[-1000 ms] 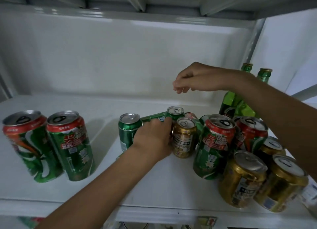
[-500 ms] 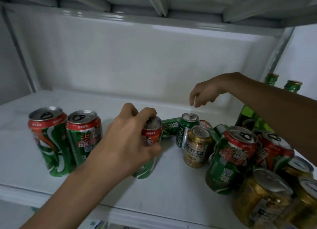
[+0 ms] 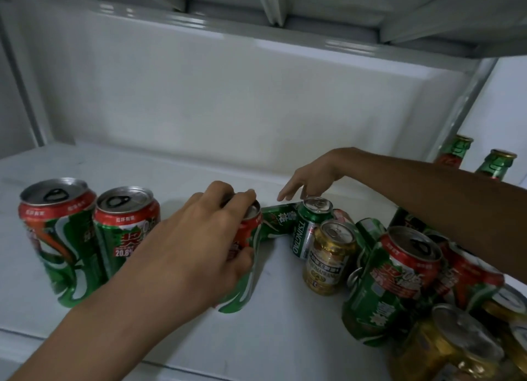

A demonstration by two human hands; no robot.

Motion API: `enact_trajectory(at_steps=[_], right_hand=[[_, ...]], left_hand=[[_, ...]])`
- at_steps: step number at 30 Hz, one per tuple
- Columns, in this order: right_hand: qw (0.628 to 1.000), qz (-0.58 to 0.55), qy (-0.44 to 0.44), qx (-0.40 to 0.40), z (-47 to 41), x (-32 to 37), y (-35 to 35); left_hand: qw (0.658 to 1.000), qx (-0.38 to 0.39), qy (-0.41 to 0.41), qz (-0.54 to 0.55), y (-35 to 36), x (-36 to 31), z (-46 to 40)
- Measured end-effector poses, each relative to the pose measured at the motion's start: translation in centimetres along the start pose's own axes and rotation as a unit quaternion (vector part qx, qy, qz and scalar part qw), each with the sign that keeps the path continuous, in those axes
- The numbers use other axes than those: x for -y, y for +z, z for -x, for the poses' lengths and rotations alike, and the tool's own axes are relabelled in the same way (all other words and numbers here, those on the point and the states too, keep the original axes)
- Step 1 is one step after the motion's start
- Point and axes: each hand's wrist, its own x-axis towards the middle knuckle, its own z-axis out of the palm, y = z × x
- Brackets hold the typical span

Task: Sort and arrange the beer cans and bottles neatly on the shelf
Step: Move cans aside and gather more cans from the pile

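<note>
"TSINGTAO" runs vertically in white letters down the slim green aluminium can (image 3: 306, 232) toward the white shelf's back edge. "20.8%" stands on the red-and-green can (image 3: 125, 232), second from the shelf's left edge. Other labels are unreadable.

Both forearms are bare, no sleeves, rings or watch visible on left grip (image 3: 196, 246) or right grip (image 3: 310, 181)

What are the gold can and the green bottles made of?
The gold can looks like thin metal, probably aluminium: its silvery top has a pull tab, and its printed side is shiny. The green bottles look like glass: see-through green with a glossy shine, topped with gold caps that seem to be metal. Only their necks show, so that is a guess.
</note>
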Motion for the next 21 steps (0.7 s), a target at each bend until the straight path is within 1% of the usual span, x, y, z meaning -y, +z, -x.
enact_trajectory(at_steps=[4,6,10,13,15,19,21], right_hand=[[1.000,0.016,0.001,0.026,-1.7,-1.5,0.3],[0.999,0.026,-0.003,0.021,-2.5,-2.4,0.9],[0.999,0.025,-0.044,-0.019,-3.1,-3.1,1.7],[0.997,0.002,-0.054,-0.051,-2.3,-3.2,1.1],[0.994,-0.030,-0.066,-0.080,-1.0,-3.2,0.2],[0.976,-0.136,-0.123,-0.116,2.2,-1.8,-1.8],[0.970,-0.132,-0.138,-0.148,3.0,-0.3,-2.6]], left_hand=[[0.999,-0.007,-0.005,0.031,0.5,0.6,0.2],[0.999,-0.017,-0.002,0.037,0.8,0.7,0.3],[0.999,-0.023,0.006,0.040,1.1,0.7,0.3],[0.999,-0.024,0.009,0.045,1.2,0.8,0.1],[0.999,-0.026,0.010,0.045,1.3,0.9,0.1],[0.998,-0.021,0.017,0.056,1.3,0.7,0.4],[0.998,-0.019,0.019,0.062,1.4,0.8,0.6]])
